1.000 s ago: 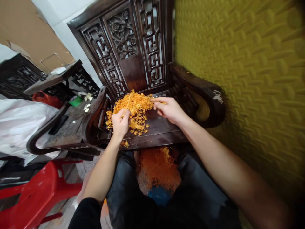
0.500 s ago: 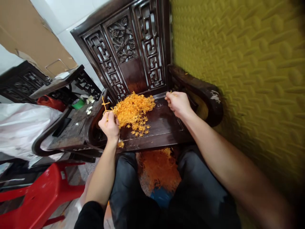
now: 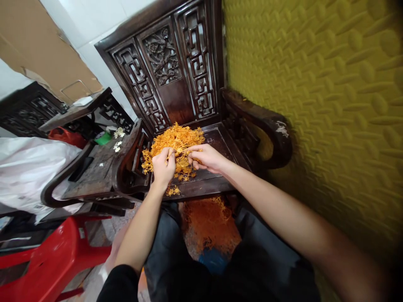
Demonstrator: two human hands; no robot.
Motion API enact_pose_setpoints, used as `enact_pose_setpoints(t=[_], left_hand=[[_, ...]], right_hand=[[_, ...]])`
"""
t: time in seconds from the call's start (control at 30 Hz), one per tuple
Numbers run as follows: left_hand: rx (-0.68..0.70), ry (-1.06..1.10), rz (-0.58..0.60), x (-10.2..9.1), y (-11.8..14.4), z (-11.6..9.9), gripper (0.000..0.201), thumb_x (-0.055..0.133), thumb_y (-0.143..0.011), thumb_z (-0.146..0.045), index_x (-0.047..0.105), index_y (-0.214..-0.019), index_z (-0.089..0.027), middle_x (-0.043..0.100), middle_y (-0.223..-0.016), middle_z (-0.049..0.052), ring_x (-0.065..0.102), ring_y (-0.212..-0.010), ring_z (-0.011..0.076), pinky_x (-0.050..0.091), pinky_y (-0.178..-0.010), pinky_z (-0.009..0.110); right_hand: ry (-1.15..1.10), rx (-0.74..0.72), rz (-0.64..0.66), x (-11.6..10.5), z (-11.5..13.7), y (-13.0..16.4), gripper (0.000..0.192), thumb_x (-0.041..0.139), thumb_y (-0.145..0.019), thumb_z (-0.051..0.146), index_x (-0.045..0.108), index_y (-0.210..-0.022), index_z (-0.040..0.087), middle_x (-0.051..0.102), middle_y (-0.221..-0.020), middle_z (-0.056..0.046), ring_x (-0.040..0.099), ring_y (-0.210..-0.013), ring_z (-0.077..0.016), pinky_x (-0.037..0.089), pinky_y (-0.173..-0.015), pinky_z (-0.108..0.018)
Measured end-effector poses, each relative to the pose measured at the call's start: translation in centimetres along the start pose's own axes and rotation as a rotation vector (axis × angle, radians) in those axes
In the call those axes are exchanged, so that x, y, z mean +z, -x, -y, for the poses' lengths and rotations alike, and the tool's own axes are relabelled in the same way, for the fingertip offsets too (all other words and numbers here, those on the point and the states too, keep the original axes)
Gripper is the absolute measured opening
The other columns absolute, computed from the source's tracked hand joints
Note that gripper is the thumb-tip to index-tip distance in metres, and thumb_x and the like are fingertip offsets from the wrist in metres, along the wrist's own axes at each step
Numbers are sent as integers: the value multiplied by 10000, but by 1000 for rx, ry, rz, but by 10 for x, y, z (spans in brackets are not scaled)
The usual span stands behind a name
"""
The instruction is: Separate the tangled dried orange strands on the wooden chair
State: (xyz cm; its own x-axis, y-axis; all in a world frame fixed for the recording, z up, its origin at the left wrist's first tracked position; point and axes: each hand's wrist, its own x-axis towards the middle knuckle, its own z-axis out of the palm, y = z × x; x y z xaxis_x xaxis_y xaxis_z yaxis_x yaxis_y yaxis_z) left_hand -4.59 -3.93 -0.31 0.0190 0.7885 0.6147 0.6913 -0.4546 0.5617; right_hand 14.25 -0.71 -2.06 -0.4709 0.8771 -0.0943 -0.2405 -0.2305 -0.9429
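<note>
Fingers of the left hand [image 3: 163, 164] were curled narrow around a few orange sprigs at the near edge of the orange pile [image 3: 176, 142]; fingers of the right hand [image 3: 204, 157] were pinched together on strands at the pile's right side, thumb and forefinger closed on them; both hands met over the heap, just beside each other. No brand, label or readable writing showed anywhere; a pale scuffed patch on the right armrest [image 3: 270, 126] carried no legible marks.

That pile was a loose tangle of thin, branching orange stems with tiny buds or tips, bright yellow-orange, spread over the back left part of the dark wooden chair seat [image 3: 220, 140]; a few loose bits lay on the seat's front edge [image 3: 172, 191]; it rested below the carved, fretwork chair back [image 3: 170, 71].

Beneath the seat, between the person's dark-trousered knees, a second heap of orange material [image 3: 209, 226] lay on the floor, with something blue [image 3: 212, 259] at its near end; a yellow textured wall [image 3: 315, 105] stood at the right; a red plastic chair [image 3: 47, 256] and a white bag [image 3: 28, 167] were at the left, well apart from the hands.
</note>
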Motion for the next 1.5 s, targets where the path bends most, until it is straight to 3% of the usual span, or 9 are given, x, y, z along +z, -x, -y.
enact_pose_setpoints(t=[0.3, 0.43, 0.6, 0.73, 0.83, 1.0, 1.13, 1.3, 1.5], left_hand=[[74, -126, 37, 7, -2, 6, 126, 578, -899, -238, 698, -885, -206, 646, -711, 29, 551, -619, 157, 362, -658, 248], [-77, -56, -76, 4, -13, 15, 151, 627, -854, -263, 662, -726, -191, 564, -573, -9, 481, -534, 126, 320, -581, 233], [-526, 410, -434, -15, -37, 56, 271, 581, -880, -367, 532, -684, -185, 412, -429, -79, 315, -374, 74, 202, -432, 210], [-665, 900, -268, -20, -35, 55, 281, 620, -894, -440, 529, -795, -194, 323, -433, -117, 180, -332, 53, 111, -391, 218], [-606, 1131, -110, -21, -30, 36, 264, 629, -917, -431, 556, -829, -193, 291, -452, -105, 169, -349, 59, 118, -386, 228], [-460, 1249, -226, -32, -34, 12, 256, 590, -964, -408, 571, -823, -196, 245, -473, -84, 158, -379, 73, 149, -395, 238], [-417, 1278, -330, -44, -37, 10, 296, 519, -1008, -405, 583, -810, -193, 243, -485, -77, 174, -381, 74, 169, -412, 238], [-310, 1418, -338, -49, -33, -5, 406, 351, -1059, -376, 616, -814, -188, 272, -457, -67, 197, -358, 85, 178, -405, 238], [-115, 1327, -68, -38, -13, -42, 380, 553, -948, -484, 615, -719, -188, 345, -421, -60, 285, -343, 75, 312, -431, 228]], right_hand=[[50, -73, 20, 13, -2, 3, 507, 727, -782, 655, 553, -701, 187, 460, -495, 67, 342, -371, -51, 147, -346, -198], [179, -190, -36, 22, -6, 3, 406, 692, -844, 509, 579, -637, 179, 443, -469, 62, 328, -393, -58, 212, -392, -209], [204, -123, -39, 23, 1, 11, 248, 616, -827, 275, 628, -606, 162, 537, -496, 29, 379, -357, -60, 223, -368, -214], [208, -30, -7, 15, 7, 12, 189, 587, -797, 227, 685, -664, 135, 683, -614, -41, 424, -318, -64, 195, -327, -221], [221, 16, -18, 11, 9, 11, 229, 559, -790, 210, 750, -872, 115, 750, -734, -80, 470, -332, -76, 152, -300, -227], [160, -36, 4, 8, 14, 14, 541, 525, -785, 149, 668, -1307, 160, 741, -738, -29, 439, -354, -69, 185, -336, -214], [305, -67, 101, 2, 21, 24, 261, 716, -808, 344, 776, -944, 130, 567, -529, 33, 344, -388, -48, 180, -392, -210], [509, 98, 455, 13, 10, 27, 489, 746, -774, 619, 731, -753, 130, 482, -508, 49, 349, -427, -51, 195, -414, -211], [84, -34, 246, 62, -22, 13, 519, 719, -773, 656, 544, -665, 179, 366, -483, 89, 254, -398, -46, 138, -403, -228]])
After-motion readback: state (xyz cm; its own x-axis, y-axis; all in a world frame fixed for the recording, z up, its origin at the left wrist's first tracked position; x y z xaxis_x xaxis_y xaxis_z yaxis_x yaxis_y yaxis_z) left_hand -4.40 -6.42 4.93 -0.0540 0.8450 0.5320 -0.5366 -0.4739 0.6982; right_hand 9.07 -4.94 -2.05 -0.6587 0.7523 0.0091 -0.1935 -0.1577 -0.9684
